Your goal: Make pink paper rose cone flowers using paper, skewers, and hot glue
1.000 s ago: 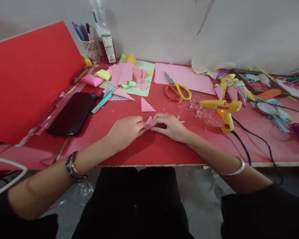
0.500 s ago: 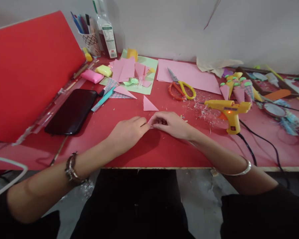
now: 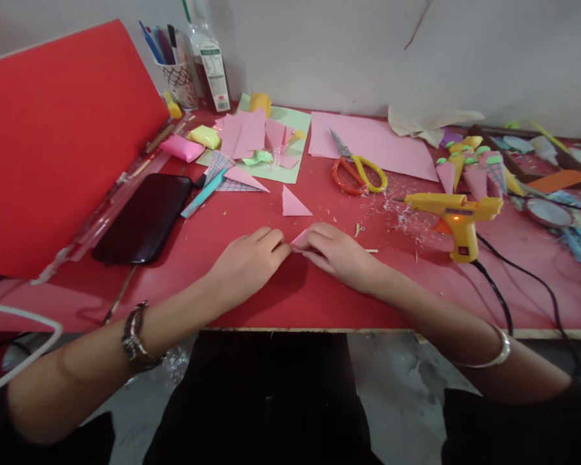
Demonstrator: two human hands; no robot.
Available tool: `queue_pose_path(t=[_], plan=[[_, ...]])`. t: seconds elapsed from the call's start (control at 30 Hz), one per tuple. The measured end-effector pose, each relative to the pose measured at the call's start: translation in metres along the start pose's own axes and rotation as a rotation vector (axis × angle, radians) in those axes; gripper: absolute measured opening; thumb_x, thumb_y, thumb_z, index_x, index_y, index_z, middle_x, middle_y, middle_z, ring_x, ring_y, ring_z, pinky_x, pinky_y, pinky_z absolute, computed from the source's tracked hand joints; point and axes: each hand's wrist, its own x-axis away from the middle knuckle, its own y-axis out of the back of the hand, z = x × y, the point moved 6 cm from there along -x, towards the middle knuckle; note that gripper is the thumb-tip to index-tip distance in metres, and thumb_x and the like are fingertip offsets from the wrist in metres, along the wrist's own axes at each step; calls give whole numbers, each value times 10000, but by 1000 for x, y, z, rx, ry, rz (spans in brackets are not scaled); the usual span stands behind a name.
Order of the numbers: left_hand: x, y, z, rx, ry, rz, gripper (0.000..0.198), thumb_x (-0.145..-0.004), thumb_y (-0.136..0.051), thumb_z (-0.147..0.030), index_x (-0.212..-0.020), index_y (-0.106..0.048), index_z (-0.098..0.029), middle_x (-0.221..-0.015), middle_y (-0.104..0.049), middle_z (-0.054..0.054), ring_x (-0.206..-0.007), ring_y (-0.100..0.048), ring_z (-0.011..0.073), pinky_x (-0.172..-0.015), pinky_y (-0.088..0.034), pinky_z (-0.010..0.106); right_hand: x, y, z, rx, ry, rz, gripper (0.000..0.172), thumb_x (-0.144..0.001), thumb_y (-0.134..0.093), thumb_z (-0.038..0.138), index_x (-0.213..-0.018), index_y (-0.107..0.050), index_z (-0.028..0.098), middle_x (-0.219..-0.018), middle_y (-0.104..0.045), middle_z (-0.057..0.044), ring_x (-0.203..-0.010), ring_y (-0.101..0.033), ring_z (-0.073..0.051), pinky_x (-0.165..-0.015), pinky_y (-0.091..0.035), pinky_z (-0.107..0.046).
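Between my two hands, low over the red tabletop (image 3: pixel 252 307), is a small piece of pink paper (image 3: pixel 299 239), mostly covered by my fingers. My left hand (image 3: pixel 254 258) pinches its left end with curled fingers. From the other side my right hand (image 3: pixel 336 253) grips it between thumb and fingers. Just beyond them lies a pink paper triangle (image 3: pixel 295 204). Scissors (image 3: pixel 356 169) with one red and one yellow handle rest farther back. A yellow glue gun (image 3: pixel 458 219) stands to the right, its orange light lit.
Left are a black phone (image 3: pixel 145 218), a turquoise cutter (image 3: pixel 202 196) and a large red board (image 3: pixel 68 148). Pink sheets (image 3: pixel 372 145) lie at the back near a bottle (image 3: pixel 213 71) and pen cup (image 3: pixel 180 84). Several small paper cones (image 3: pixel 474 174) sit right, behind the glue gun's cord (image 3: pixel 527 278).
My right hand has tilted flatter over the pink paper, and a little more of the paper shows. My left hand barely moves. The view has shifted slightly.
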Motion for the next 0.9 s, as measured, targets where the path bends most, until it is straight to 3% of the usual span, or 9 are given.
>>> queue_pose_path(t=[0.2,0.4,0.63,0.9], plan=[[-2,3,-6,-135,-150,-181,226,-810,-356,-35,-714,-549,-102,-658,-547,67,-632,-515,179,-499,-371,251,-8,-6,13,380,-24,171,219,-849,-348,86,-791,-558,80,-782,-577,-108,-752,-501,-192,-653,-386,-299],[-7,5,-6,-205,-229,-271,217,-815,-388,-94,-660,-538,-125,-553,-525,42,-511,-493,176,-448,-323,271,-10,-8,11,437,6,217,219,-855,-322,77,-791,-530,105,-746,-555,-78,-725,-487,-170,-624,-359,-270],[-12,-4,4,-112,-266,-204,300,-857,-410,-246,-618,-557,-139,-528,-538,23,-504,-502,152,-481,-327,263,-8,-9,12,526,176,162,218,-871,-304,95,-827,-516,106,-750,-561,-78,-737,-483,-173,-620,-333,-277],[-11,-2,7,1,-246,-152,394,-897,-308,-274,-656,-588,-136,-559,-565,22,-534,-506,122,-519,-335,235,5,-2,16,773,360,47,218,-855,-285,64,-879,-494,120,-708,-587,-60,-654,-495,-168,-525,-245,-284]])
